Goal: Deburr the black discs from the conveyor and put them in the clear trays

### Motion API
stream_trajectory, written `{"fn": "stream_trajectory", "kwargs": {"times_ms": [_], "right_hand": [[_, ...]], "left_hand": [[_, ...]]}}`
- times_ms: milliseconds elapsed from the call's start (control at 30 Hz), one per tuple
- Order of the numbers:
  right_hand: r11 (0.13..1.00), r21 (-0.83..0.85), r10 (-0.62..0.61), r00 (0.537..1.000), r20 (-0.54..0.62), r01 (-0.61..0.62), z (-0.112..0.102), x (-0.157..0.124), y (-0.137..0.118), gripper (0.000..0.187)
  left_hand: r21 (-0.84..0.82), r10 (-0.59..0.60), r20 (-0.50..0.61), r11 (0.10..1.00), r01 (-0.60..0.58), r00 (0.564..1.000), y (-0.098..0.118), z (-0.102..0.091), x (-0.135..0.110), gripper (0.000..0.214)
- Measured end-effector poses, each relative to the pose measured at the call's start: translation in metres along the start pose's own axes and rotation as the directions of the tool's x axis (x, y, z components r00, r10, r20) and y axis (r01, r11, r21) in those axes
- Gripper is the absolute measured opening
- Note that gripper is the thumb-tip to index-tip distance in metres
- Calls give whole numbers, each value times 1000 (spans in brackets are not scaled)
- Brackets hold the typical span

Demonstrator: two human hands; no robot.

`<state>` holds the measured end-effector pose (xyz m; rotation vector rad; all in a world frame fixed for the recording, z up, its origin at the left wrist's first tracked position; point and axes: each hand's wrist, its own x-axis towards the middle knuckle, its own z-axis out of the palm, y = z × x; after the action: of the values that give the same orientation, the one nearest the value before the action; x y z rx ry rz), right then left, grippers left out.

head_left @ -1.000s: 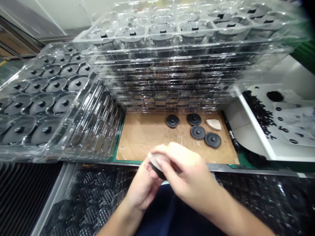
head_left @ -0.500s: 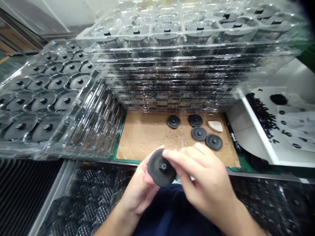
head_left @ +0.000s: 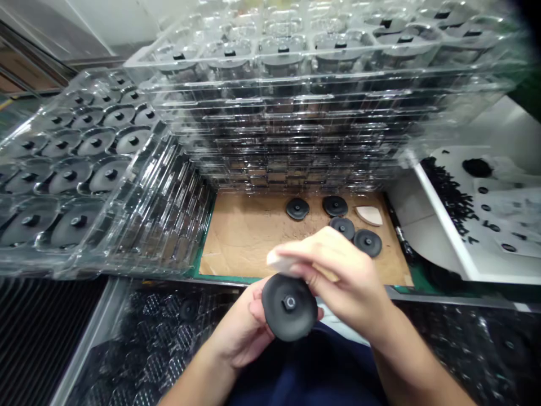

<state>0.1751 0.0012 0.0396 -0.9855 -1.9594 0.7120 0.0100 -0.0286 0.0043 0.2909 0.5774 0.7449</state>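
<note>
My left hand (head_left: 240, 332) grips a round black disc (head_left: 284, 318) by its edge, the side with the short central stub facing up. Between the fingers of my right hand (head_left: 350, 276) is a small white pad (head_left: 280, 263), partly covered by the fingers. The pad is at the far rim of the disc; whether it touches is unclear. Beyond my hands, several similar black discs lie on a sheet of cardboard (head_left: 240, 237), one of them a loose disc (head_left: 297, 208) on its own. A cream wedge-shaped piece (head_left: 369, 215) lies beside them.
Stacked clear plastic trays (head_left: 270, 121) rise behind the cardboard, and another tray stack (head_left: 164, 220) stands at the left, with black discs in its pockets. On the right, a white box (head_left: 450, 225) contains many small black parts. Dark tray contents (head_left: 147, 338) show below the table edge.
The white pad now shows in my right hand, which has moved from the disc's face to its far edge. The disc has shifted slightly right and nearer to me.
</note>
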Motion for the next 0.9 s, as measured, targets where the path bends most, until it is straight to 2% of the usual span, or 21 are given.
{"fn": "stream_trajectory", "kwargs": {"times_ms": [33,100,133,167,233,333,500,600,700,767,833,900], "right_hand": [[991,-21,134,991,-29,-134,0,-3,12,22],[924,-53,375,925,-57,-378,6,-15,37,23],[889,-58,451,891,-49,-453,11,-24,50,24],[866,-58,495,868,-34,-496,18,-33,61,25],[849,-58,525,851,-7,-525,36,-54,80,26],[833,-47,552,834,14,-551,58,-81,92,28],[819,-1,573,819,-1,-573,69,-95,88,33],[814,22,581,813,-18,-581,61,-90,87,32],[810,33,586,809,-52,-585,44,-77,82,27],[814,44,581,809,-90,-580,31,-64,68,25],[831,68,556,815,-163,-553,20,-50,43,23],[892,82,450,861,-238,-444,14,-36,13,20]], "left_hand": [[-19,11,10,1000,-11,1000,0,0,-1,54],[-48,25,19,999,-24,1000,1,1,-3,54],[-55,29,23,998,-28,999,2,2,-4,54],[-56,32,26,998,-30,999,3,3,-5,54],[-55,37,44,998,-34,998,4,5,-5,58],[-51,29,37,998,-27,999,6,4,-4,61],[-64,22,-58,998,-25,998,7,0,-4,56],[-79,28,-79,996,-34,996,5,-2,-4,52],[-97,42,-91,994,-51,995,2,-2,-4,49],[-96,53,-111,993,-64,992,-1,-1,-4,48],[-80,69,-152,994,-81,986,-4,1,-2,48],[-51,86,-179,994,-96,980,-6,3,0,47]]}}
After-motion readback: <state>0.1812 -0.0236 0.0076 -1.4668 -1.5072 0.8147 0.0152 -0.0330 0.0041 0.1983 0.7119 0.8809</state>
